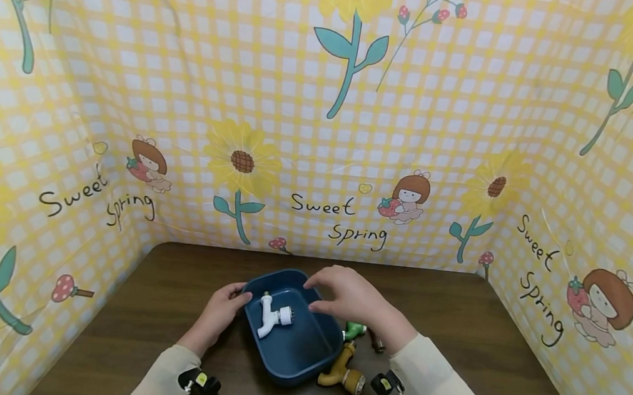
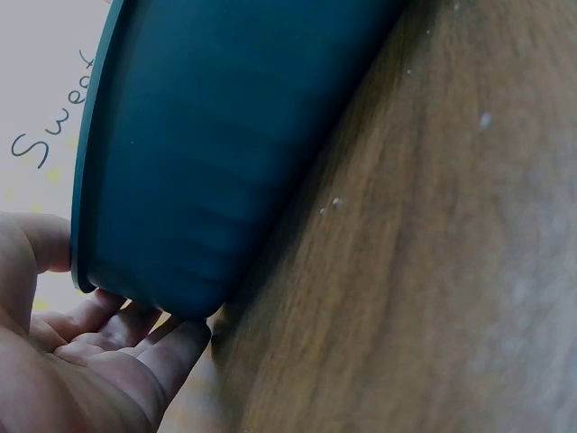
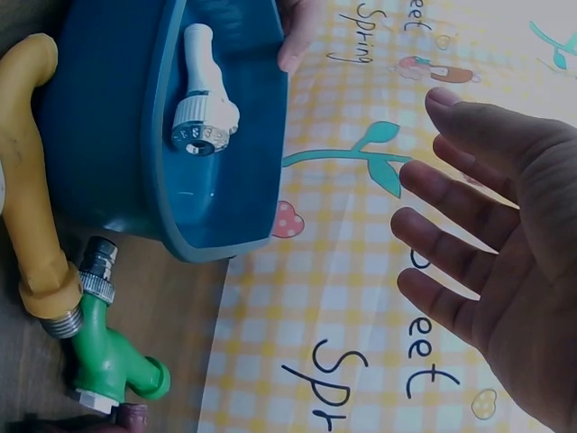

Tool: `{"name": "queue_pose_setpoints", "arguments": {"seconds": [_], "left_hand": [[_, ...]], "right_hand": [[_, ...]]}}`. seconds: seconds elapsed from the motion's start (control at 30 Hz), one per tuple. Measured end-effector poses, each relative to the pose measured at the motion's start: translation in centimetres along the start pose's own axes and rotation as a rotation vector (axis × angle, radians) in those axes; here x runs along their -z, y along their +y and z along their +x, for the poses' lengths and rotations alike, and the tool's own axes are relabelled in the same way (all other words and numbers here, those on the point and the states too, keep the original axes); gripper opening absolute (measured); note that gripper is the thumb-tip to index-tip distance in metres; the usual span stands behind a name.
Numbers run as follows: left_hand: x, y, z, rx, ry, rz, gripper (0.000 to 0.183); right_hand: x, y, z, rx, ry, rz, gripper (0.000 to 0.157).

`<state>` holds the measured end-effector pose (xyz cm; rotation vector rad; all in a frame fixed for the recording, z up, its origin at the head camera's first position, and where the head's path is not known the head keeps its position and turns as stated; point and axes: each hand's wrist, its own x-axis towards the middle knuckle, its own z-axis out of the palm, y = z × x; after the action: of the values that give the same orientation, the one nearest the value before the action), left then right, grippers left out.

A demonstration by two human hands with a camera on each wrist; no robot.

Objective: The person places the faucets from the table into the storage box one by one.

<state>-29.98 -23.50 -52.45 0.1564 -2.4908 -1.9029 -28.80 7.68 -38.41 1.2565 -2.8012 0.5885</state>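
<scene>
Blue basin point(image 1: 303, 344); left hand point(image 1: 220, 308) partly hidden

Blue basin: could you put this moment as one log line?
left hand: holds blue basin by edge | right hand: empty, near basin | white tap: in basin | yellow tap, green tap: outside basin

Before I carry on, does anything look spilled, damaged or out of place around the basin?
Nothing looks spilled or damaged. The only oddity: a few small pale specks on the wooden tabletop beside the blue basin, in the left wrist view. They break up an otherwise brown surface, but are too small to identify.
</scene>
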Motion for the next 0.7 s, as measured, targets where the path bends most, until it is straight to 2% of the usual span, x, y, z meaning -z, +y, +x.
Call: {"name": "queue_pose_setpoints", "arguments": {"seconds": [0.7], "left_hand": [[0.0,0.2,-0.1,-0.012,0.005,0.016,0.044]], "right_hand": [[1.3,0.1,-3.1,0.006,0.09,0.022,0.035]]}}
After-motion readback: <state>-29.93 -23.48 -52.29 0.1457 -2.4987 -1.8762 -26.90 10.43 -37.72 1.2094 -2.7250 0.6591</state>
